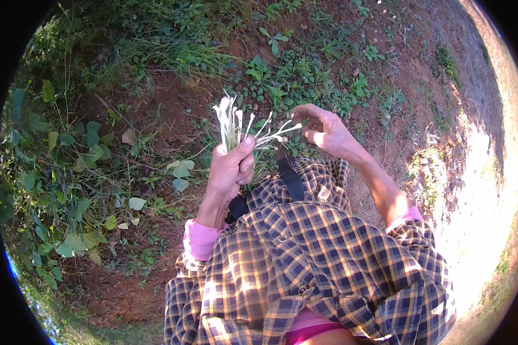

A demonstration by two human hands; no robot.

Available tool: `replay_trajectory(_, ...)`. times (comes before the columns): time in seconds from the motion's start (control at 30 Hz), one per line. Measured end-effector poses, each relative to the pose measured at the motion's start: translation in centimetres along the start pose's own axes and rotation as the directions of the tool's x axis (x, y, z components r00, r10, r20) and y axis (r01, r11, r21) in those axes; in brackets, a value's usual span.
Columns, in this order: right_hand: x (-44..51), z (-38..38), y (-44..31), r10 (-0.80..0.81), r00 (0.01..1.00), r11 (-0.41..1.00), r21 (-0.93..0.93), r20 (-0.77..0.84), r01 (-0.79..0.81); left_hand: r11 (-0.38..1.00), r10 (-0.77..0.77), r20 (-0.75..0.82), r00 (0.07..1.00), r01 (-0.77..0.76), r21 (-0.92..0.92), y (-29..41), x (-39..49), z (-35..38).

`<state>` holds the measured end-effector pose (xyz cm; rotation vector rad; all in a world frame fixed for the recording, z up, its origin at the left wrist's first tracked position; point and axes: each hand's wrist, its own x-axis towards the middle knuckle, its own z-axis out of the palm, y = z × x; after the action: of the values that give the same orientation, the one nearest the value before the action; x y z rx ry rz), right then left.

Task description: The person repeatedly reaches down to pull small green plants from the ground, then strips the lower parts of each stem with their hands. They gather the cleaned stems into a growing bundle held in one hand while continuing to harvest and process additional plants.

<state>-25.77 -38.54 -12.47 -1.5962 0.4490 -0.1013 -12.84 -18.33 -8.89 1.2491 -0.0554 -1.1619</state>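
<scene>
My left hand [234,164] is closed around a bunch of slender plants [229,123] in front of my chest. Their white, bulb-like ends point up and fan out to the right above my thumb. Thin green leaves hang below the fist, partly hidden by it. Just right of the outermost white ends is my right hand [326,129], its fingers loosely bent and thumb apart. I see nothing held in it, though the inside of the fingers is in shade.
Leafy vines [90,151] spread over the ground at the left. A grass tuft [177,54] and low weeds [293,82] grow from reddish soil [164,97] ahead. My checked shirt [319,258] fills the lower middle, with a black strap [291,181] near my lap. Bright sunlit ground [475,207] lies at right.
</scene>
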Motion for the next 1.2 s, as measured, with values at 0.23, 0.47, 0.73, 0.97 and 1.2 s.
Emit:
replay_trajectory(0.23,-0.8,2.5,-1.3,0.128,0.983,0.965,0.212,0.129,-0.154,0.996,0.038,-0.031,0.999,-0.035,0.088,-0.1,0.2,0.6)
replay_trajectory(0.47,-0.7,3.1,-1.6,0.133,0.987,0.976,0.164,0.088,-0.146,0.995,0.057,-0.054,0.997,-0.052,0.085,-0.1,0.0,0.6)
replay_trajectory(0.73,-0.8,3.0,-2.3,0.16,0.985,0.986,0.028,0.069,-0.162,0.995,0.044,-0.065,0.997,-0.038,0.095,0.0,-0.1,0.8)
replay_trajectory(0.97,-0.5,2.5,-1.1,0.099,0.989,0.768,0.641,-0.115,-0.002,1.0,0.024,-0.017,1.0,-0.024,-0.015,-0.1,0.1,0.0)
replay_trajectory(1.2,0.7,0.6,2.7,-0.115,0.922,0.866,-0.492,-0.37,-0.089,0.997,0.031,-0.022,0.999,-0.032,-0.07,0.0,0.1,0.0)
